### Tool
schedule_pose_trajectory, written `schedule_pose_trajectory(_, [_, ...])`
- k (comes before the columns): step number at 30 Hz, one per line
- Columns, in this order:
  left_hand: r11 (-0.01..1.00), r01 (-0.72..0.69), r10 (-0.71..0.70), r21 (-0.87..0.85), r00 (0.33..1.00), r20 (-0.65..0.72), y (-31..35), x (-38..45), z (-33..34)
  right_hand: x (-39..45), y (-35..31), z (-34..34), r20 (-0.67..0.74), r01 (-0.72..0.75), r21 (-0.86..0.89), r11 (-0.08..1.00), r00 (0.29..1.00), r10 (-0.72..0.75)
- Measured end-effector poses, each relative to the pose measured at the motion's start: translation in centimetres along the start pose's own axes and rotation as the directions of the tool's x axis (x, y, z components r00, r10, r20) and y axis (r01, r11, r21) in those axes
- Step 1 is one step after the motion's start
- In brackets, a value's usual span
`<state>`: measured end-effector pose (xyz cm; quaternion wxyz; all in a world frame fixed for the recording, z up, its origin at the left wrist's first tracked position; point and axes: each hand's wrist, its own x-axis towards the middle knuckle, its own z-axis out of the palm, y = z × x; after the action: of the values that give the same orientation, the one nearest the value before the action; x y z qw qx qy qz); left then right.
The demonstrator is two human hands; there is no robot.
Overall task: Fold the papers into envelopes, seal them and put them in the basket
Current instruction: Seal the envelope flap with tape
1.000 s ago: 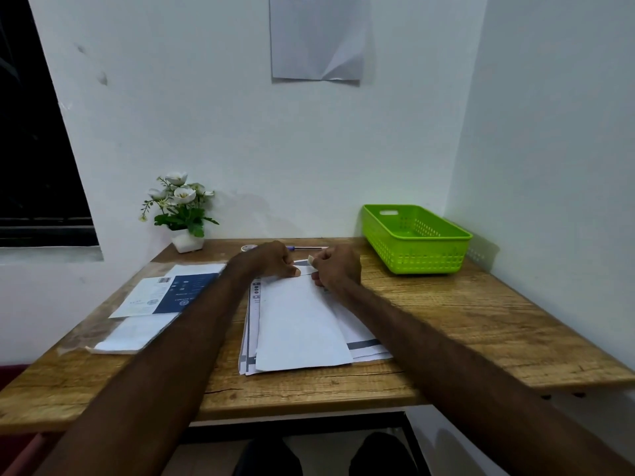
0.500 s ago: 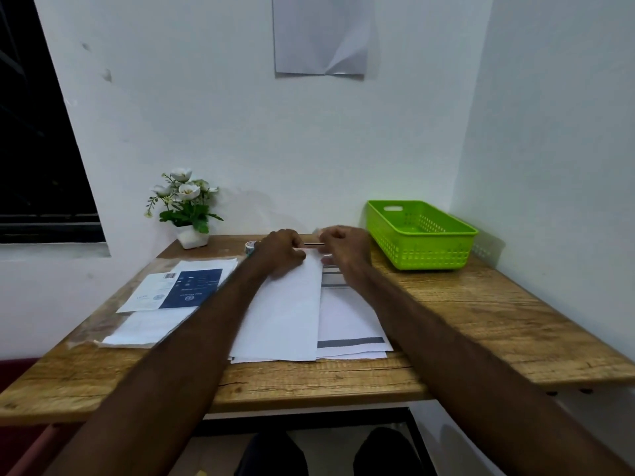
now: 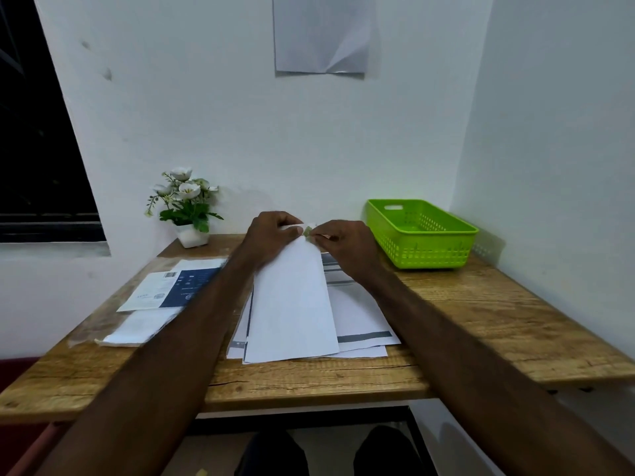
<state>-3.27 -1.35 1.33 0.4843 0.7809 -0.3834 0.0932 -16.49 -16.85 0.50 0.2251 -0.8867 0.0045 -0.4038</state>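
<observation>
On the wooden worktop, the left hand pinches the far end of a folded white paper sheet lying on a paper stack; the right hand pinches that same end. The green plastic basket stands right.

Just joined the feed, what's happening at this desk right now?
A person sits at a wooden table. Both hands work at the far end of a folded white paper lying on a stack of printed sheets: the left hand holds its top edge, the right hand pinches something small there. The green plastic basket shows no envelope inside.
</observation>
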Motion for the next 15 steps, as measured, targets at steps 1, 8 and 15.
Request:
schedule_pose_trajectory(1, [1.000,0.000,0.000,-0.006,1.000,-0.011,0.14,0.01,-0.03,-0.01,0.02,-0.03,-0.013,0.011,-0.007,1.000,1.000,-0.011])
schedule_pose_trajectory(8, [0.999,-0.013,0.011,-0.038,0.999,-0.030,0.30,0.04,-0.37,-0.09,-0.19,0.27,-0.095,0.005,-0.009,1.000,0.995,-0.006])
schedule_pose_trajectory(15, [0.998,-0.023,0.020,-0.058,0.999,-0.050,0.69,-0.25,-0.32,-0.22,-0.95,0.29,-0.281,0.084,-0.123,0.989,0.953,-0.116])
